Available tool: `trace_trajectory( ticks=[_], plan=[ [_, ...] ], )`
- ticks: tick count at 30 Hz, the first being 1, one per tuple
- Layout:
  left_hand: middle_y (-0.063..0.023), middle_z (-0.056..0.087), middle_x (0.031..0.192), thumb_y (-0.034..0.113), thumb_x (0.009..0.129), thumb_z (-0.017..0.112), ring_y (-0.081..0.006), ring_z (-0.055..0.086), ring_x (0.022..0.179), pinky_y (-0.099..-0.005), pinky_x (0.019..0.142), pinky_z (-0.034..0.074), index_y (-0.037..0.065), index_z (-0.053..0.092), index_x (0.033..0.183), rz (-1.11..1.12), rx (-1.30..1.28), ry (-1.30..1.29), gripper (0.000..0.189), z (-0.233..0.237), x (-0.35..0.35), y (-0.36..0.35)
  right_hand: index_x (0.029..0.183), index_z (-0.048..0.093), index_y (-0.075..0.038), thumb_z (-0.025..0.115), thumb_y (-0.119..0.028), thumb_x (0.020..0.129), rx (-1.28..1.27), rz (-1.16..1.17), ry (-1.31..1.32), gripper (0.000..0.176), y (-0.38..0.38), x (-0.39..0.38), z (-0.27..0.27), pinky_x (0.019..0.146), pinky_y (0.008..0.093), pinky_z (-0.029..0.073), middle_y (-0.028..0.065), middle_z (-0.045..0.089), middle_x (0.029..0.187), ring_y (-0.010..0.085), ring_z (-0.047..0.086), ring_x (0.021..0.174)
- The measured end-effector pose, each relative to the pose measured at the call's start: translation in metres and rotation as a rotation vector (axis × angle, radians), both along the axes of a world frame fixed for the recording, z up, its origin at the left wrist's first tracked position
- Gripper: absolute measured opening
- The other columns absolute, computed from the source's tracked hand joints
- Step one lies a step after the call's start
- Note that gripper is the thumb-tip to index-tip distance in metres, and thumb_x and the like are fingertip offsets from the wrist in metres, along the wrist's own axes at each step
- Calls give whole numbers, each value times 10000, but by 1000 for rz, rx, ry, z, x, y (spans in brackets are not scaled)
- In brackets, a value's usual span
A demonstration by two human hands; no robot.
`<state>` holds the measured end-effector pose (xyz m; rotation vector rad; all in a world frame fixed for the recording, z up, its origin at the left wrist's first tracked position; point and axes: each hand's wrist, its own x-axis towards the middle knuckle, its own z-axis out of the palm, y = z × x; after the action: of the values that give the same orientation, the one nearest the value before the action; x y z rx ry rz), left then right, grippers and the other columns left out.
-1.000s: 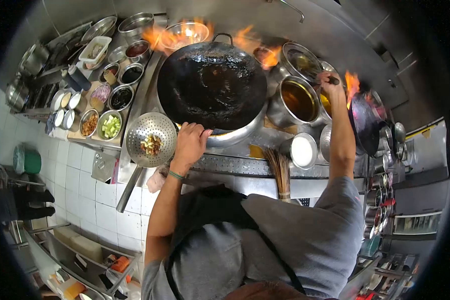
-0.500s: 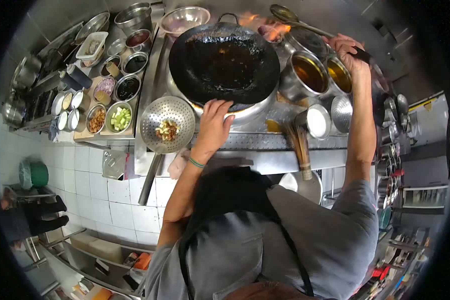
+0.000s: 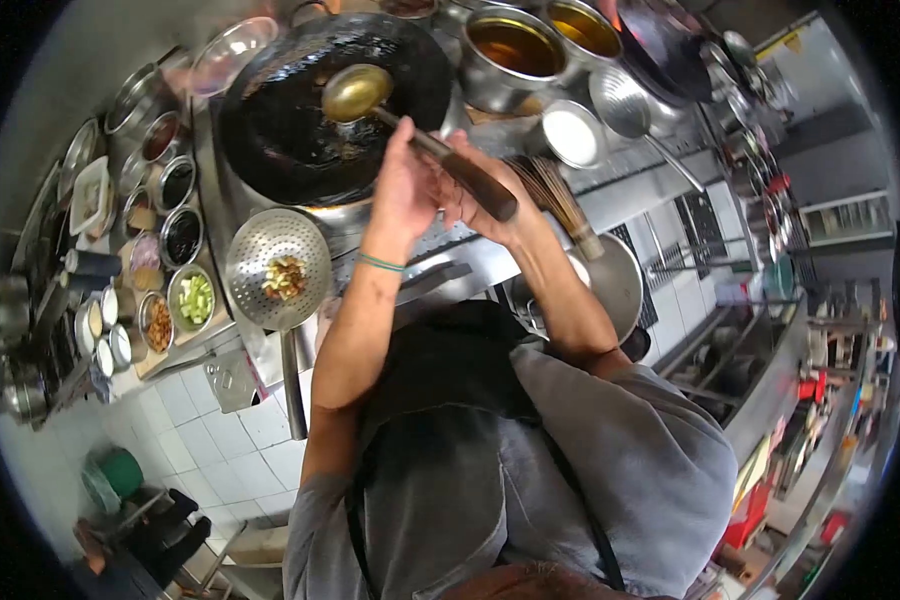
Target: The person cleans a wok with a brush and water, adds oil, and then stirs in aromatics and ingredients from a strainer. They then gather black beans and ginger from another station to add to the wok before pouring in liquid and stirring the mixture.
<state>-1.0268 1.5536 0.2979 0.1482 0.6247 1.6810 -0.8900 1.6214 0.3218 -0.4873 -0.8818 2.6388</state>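
A ladle with oily yellowish liquid in its bowl is over the black wok, tilted with its handle towards me. The dark handle crosses in front of both my hands. My left hand is at the shaft, its thumb side up against it. On the other side, my right hand is cupped at the handle's wooden grip, fingers partly hidden behind it. Left of my left forearm, a perforated strainer holds small brown and pale chopped pieces. The wok shows dark, shiny oil on its surface.
Pots of amber oil stand behind my right hand, near a white-filled container and a bamboo brush. To the left are sauce bowls, chopped green vegetables and nuts. Another person's dark legs show lower left.
My right hand has come from the far right to the middle, bringing the ladle over the wok. My left hand has left the wok's rim for the handle. The view has turned.
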Motion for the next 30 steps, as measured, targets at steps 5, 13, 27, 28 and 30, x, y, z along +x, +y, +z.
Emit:
trace_trajectory(
  ticks=[5, 13, 27, 28, 30],
  plan=[
    [-109, 694, 1054, 428, 995, 571, -327, 655, 1057, -499, 965, 513, 20, 614, 1116, 77, 51, -120, 428, 19, -11, -52, 930, 740, -4, 620, -443, 955, 1857, -533, -1066, 456, 62, 107, -91, 754, 489, 515, 242, 685, 828, 437, 648, 801],
    [-27, 485, 768, 263, 1049, 494, -105, 441, 576, -256, 513, 364, -112, 440, 1383, 168, -5, -177, 505, 13, -63, -170, 1581, 234, -171, 836, -284, 775, 1654, -19, -1190, 1012, 109, 240, -194, 820, 493, 519, 331, 584, 1132, 478, 626, 993],
    [-51, 511, 878, 197, 1074, 388, -83, 488, 581, -214, 451, 450, -121, 410, 1351, 4, 221, -654, 422, -29, -71, -179, 1415, 566, -121, 651, -555, 910, 1450, 261, -626, 671, 82, -46, 39, 736, 279, 529, 68, 678, 928, 160, 646, 858],
    [-50, 487, 865, 196, 1076, 373, -90, 483, 580, -229, 443, 445, -127, 394, 1357, -24, 305, -680, 429, -34, -71, -177, 1410, 576, -162, 640, -576, 904, 1469, 535, -723, 657, 79, -77, 36, 759, 314, 539, 87, 694, 946, 194, 663, 865],
    [-36, 440, 809, 194, 1081, 358, -83, 448, 534, -215, 402, 404, -144, 413, 1303, 46, 231, -616, 409, -28, -63, -178, 1403, 589, -210, 634, -589, 899, 1734, 750, -870, 632, 101, -122, 18, 812, 369, 545, 113, 717, 999, 246, 687, 900]
  ],
)
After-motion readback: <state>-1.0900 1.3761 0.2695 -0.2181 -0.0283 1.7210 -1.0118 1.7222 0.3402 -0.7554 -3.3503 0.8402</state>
